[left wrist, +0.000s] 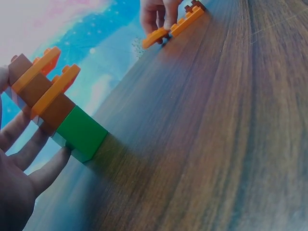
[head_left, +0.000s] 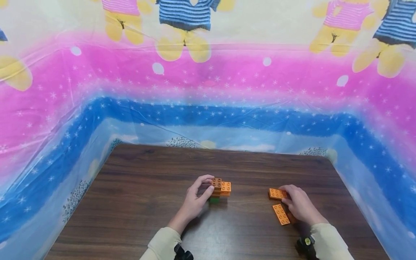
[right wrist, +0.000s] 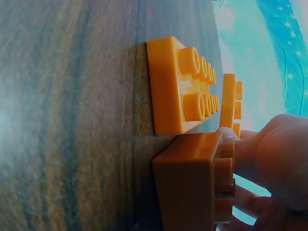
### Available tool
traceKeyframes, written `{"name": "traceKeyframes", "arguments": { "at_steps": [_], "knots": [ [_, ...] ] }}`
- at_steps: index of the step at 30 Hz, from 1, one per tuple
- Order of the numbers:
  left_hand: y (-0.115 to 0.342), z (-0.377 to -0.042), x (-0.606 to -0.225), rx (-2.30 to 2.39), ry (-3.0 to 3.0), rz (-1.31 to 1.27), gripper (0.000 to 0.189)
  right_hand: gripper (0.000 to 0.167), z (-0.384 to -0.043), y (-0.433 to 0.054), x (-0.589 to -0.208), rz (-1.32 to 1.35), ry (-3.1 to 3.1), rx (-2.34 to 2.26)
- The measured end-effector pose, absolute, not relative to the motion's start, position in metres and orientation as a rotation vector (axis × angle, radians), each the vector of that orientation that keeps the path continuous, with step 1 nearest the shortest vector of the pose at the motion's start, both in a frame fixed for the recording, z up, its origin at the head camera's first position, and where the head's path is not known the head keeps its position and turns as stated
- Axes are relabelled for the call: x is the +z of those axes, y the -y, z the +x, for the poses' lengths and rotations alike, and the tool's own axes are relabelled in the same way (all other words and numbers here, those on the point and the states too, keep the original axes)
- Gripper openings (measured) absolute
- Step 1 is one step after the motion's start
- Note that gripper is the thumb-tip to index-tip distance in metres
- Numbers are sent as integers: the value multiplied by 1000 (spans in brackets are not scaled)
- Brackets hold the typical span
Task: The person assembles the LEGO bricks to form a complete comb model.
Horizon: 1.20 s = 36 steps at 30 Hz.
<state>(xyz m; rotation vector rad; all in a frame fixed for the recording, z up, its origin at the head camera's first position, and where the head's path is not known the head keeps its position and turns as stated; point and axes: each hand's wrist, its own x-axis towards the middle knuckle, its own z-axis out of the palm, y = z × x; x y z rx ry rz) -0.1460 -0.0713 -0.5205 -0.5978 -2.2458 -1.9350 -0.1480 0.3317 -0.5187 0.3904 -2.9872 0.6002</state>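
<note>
My left hand (head_left: 194, 199) holds a tower of toy building bricks, thumb and fingers around its upper part. The tower has a green brick (left wrist: 83, 134) at the bottom, then brown bricks (head_left: 216, 183) alternating with flat orange bricks (left wrist: 57, 90) that jut out to one side. In the left wrist view its foot stands on the table. Off to the right, my right hand (head_left: 300, 204) pinches one end of a flat orange brick (head_left: 276, 193). Nearer me lies a second orange brick (head_left: 281, 214), studs up. A brown brick (right wrist: 187, 183) sits beside it, mostly under the right hand in the head view.
The dark wooden table (head_left: 146, 173) is enclosed at its back and sides by a printed cloth (head_left: 208, 79) in pink and blue. A black wrist camera (head_left: 306, 242) is strapped at the right sleeve, another (head_left: 183, 252) at the left.
</note>
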Motion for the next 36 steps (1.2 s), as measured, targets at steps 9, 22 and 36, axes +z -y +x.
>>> {"name": "traceKeyframes", "arguments": {
  "at_steps": [9, 22, 36],
  "knots": [
    [71, -146, -519, -1939, 2248, -596, 34, 35, -145, -326, -514, 363, 2942, 709],
    [72, -145, -520, -1956, 2251, -577, 33, 35, -142, -312, -500, 383, 2845, 816],
    [72, -145, -520, -1939, 2260, -573, 33, 35, -140, -285, -486, 444, 2760, 1040]
  ]
}}
